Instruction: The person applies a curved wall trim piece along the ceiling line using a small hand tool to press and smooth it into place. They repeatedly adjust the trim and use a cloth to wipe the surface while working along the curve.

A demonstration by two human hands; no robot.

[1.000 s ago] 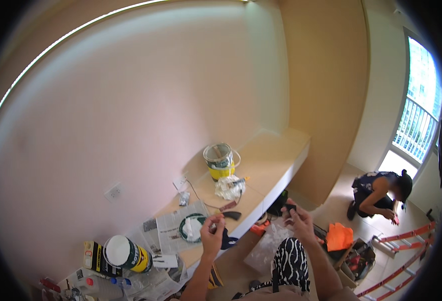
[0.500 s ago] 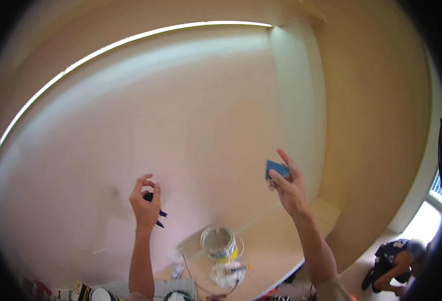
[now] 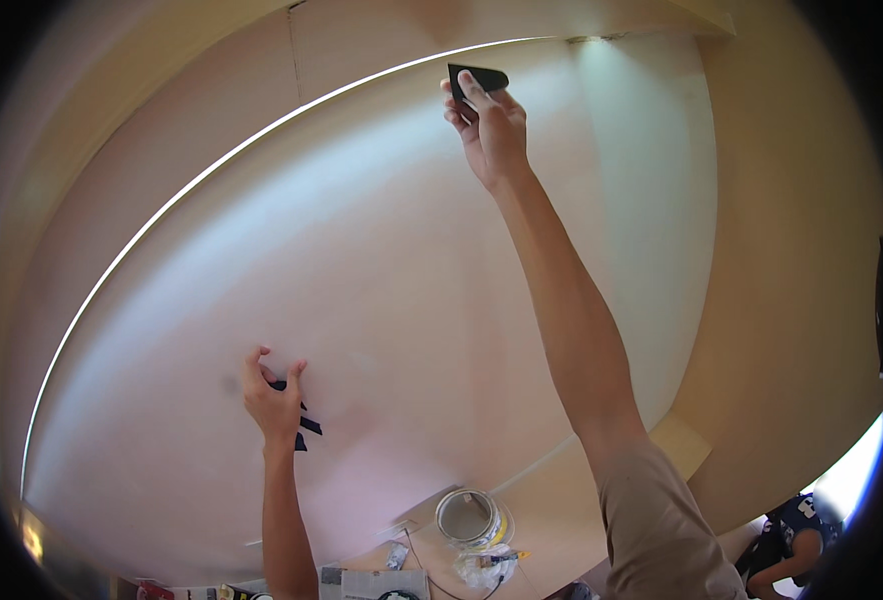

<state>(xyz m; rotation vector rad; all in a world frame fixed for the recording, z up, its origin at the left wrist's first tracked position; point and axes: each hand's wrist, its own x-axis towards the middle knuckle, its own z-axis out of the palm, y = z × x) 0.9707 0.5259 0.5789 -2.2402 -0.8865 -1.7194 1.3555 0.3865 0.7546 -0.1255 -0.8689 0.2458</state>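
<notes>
My right hand (image 3: pixel 493 130) is raised high, closed on a flat scraper (image 3: pixel 483 77) with one slanted end. It looks nearly black against the light, and its blade is close below the glowing light strip (image 3: pixel 306 108). I cannot tell whether it touches the pale wall panel (image 3: pixel 381 270). Lower down at left, my left hand (image 3: pixel 273 400) has its fingers and thumb curled, with a dark, limp thing in the palm. Dark strips (image 3: pixel 309 425) of it, perhaps cloth, stick out below the hand.
On the counter (image 3: pixel 551 500) below the panel stands an open tin (image 3: pixel 466 517). Beside it lie a crumpled clear plastic bag (image 3: pixel 486 568), a cable and grey sheets (image 3: pixel 371 583). A side wall (image 3: pixel 791 260) rises at right. Another person (image 3: pixel 796 540) is at the lower right.
My right hand has gone up and left with the scraper, from beside the panel's right side to the light strip. My left hand has shifted slightly left, still with the dark thing.
</notes>
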